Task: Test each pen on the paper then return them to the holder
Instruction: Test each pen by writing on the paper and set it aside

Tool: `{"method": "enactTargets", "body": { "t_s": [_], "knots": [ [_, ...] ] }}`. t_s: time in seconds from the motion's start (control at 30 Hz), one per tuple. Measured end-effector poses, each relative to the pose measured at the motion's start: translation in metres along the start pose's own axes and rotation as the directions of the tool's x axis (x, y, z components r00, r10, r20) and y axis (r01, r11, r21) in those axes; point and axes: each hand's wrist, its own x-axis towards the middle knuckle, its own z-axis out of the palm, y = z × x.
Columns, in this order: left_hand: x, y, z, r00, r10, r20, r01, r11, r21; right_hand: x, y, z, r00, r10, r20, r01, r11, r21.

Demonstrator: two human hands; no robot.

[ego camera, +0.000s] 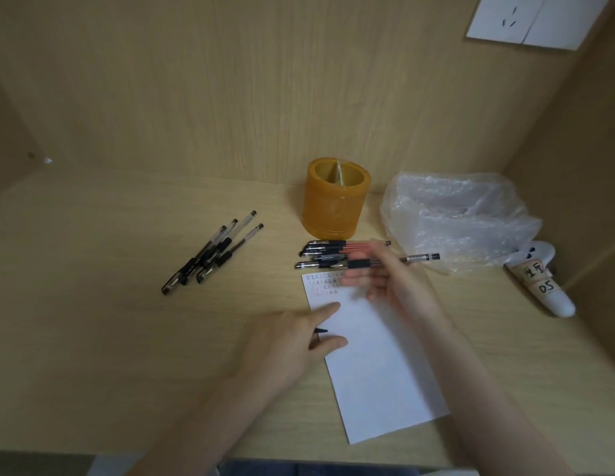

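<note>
Over the white paper sheet (378,372)'s top, the right hand (395,283) grips a clear black-gripped pen (419,258); at its left edge the left hand (289,341) pinches a black cap (321,331).

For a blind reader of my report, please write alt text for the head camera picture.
A right hand holds a pen over a paper sheet; the left hand pinches a black cap. An empty yellow holder stands behind loose pens.
</note>
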Motion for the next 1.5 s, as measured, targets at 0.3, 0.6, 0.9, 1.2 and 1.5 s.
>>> {"method": "enactTargets", "body": {
  "t_s": [0.3,0.6,0.9,1.2,1.5],
  "knots": [
    [0.0,0.001,0.0,1.0,0.022,-0.008,-0.022,1.0,-0.003,0.019,0.027,0.018,0.912,-0.336,-0.236,0.239,0.901,-0.361],
    [-0.001,-0.002,0.005,1.0,0.01,-0.024,-0.011,1.0,-0.029,0.017,0.036,0.019,0.891,-0.364,-0.271,0.241,0.885,-0.397],
    [-0.001,-0.001,0.004,1.0,0.004,-0.018,-0.004,1.0,-0.025,0.019,0.039,0.019,0.89,-0.388,-0.241,0.262,0.865,-0.427],
    [0.0,-0.001,0.003,1.0,0.012,-0.012,-0.013,1.0,-0.019,0.021,0.041,0.019,0.88,-0.408,-0.242,0.266,0.847,-0.46],
    [-0.001,-0.001,0.003,1.0,0.02,-0.019,-0.021,0.999,-0.027,0.02,0.04,0.018,0.886,-0.388,-0.255,0.256,0.867,-0.428]
  ]
}}
